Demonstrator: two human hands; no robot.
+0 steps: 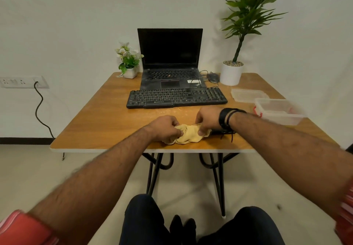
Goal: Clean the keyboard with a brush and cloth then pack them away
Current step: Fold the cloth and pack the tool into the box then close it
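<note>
We pinch the crumpled yellow cloth [188,134] between the fingers of our left hand [166,127] and right hand [207,119] at the wooden worktop's [99,122] near edge, probably bunching it for the open clear plastic box [278,112], well short of the black keyboard [176,97].

The cloth [188,135] is soft, crumpled yellow fabric, matt and slightly fuzzy, lying on a table [99,122] with a smooth, wood-grain top of low sheen, a pale edge band and thin black metal legs. The keyboard [176,97] and laptop [170,59] look like matt black plastic, dusty in places. The container [279,112] and its lid [248,95] are clear, glossy plastic, and the plant pot [230,74] is smooth white.
</note>
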